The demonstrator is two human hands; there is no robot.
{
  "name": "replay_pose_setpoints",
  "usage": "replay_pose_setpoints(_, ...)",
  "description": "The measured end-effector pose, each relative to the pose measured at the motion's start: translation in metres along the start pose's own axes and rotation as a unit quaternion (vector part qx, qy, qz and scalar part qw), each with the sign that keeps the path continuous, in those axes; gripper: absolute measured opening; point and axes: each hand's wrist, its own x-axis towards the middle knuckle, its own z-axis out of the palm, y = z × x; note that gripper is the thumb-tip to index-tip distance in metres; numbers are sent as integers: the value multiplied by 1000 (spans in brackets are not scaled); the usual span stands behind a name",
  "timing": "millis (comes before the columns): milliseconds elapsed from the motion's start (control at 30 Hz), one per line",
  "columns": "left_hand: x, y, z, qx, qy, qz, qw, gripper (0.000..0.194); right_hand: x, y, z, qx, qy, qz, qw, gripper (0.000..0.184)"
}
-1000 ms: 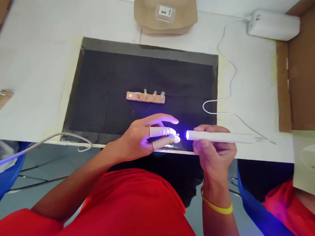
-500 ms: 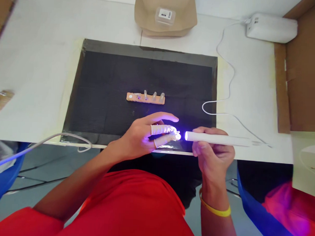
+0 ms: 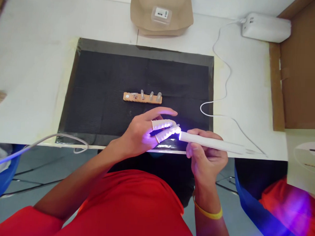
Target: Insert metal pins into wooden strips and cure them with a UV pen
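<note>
Item: left hand (image 3: 140,134), centre of frame; covered thumb and forefinger closed at their tips on what looks like a small pale piece (image 3: 178,125), partly lost in violet glare. Finger covers (image 3: 161,124): two, white, wrinkled.

Item: right hand (image 3: 208,156), right of centre; fingers wrapped around a white pen lamp (image 3: 210,142), lit end pointing left, very near the pinched tips; contact cannot be told.

Item: cork-coloured strip (image 3: 146,100), mid-frame on a black mat (image 3: 104,81), bearing three clear upright caps.

Item: white cable (image 3: 227,82), right side of desk (image 3: 32,62).

Step in hand, by judgement: lighting the pinched piece. Next move calls for a steady pinch and careful lamp aim.
</note>
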Motion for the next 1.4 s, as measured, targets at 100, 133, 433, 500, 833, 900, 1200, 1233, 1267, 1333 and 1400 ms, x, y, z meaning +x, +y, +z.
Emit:
replay_pose_setpoints(100, -2, -3, 1, 60, 6, 13, 998, 9, -1, 1, 3, -9, 10, -12, 1000, 26)
replay_pose_setpoints(133, -2, -4, 2, 91, 11, 20, 996, 9, -1, 2, 4, -15, 16, -18, 1000, 26)
replay_pose_setpoints(433, -5, -8, 7, 246, 21, 78, 966, 7, -2, 5, 8, -70, 21, -35, 997, 24)
replay_pose_setpoints(500, -6, -8, 7, 249, 21, 77, 965, 6, -1, 3, 6, -86, 11, -31, 996, 23)
replay_pose_setpoints(833, -3, 3, -1, 240, -39, 104, 964, 22, 43, -26, -32, -153, -141, 10, 978, 28)
replay_pose_setpoints(900, -4, 4, -1, 237, -44, 99, 965, 24, 51, -31, -34, -175, -183, 15, 967, 27)
replay_pose_setpoints(1200, -5, 2, -1, 259, -48, 141, 954, 17, 62, -36, -25, -218, -254, 2, 942, 24)
replay_pose_setpoints(1233, -5, 2, -1, 262, -47, 142, 953, 17, 61, -35, -25, -217, -248, -1, 944, 24)
replay_pose_setpoints(1267, -5, 1, 0, 265, -45, 143, 953, 18, 60, -35, -25, -215, -241, -3, 946, 25)
replay_pose_setpoints(1333, -6, -1, 0, 262, -40, 147, 953, 18, 57, -33, -25, -209, -227, -4, 951, 26)
replay_pose_setpoints(1400, -9, -3, 1, 236, -35, 138, 961, 15, 53, -31, -24, -207, -212, -2, 955, 27)
